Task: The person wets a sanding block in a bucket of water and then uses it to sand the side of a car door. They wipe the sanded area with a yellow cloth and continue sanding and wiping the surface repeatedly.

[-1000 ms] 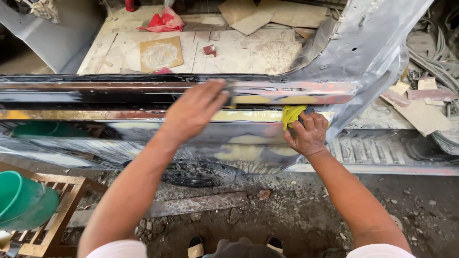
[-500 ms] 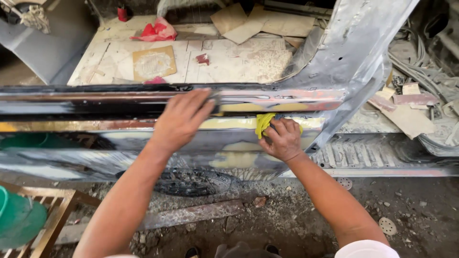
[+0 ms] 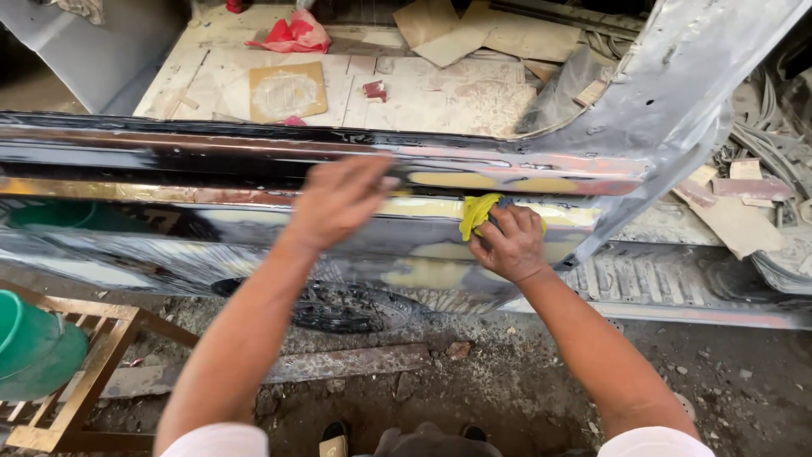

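Right hand (image 3: 510, 245) presses crumpled yellow cloth (image 3: 475, 213) (soft) against glossy sill (image 3: 211, 161).

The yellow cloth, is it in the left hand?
No, the yellow cloth is gripped by the right hand against the car body panel; the left hand lies flat and bare on the panel.

Right hand (image 3: 509, 244) clutches yellow cloth (image 3: 476, 213) against glossy black car sill panel (image 3: 211, 161) near its right end (filler patches there). Left hand (image 3: 338, 199) flat on panel's upper edge, blurred. Green bucket (image 3: 34, 338) on wooden crate (image 3: 93, 372), lower left.
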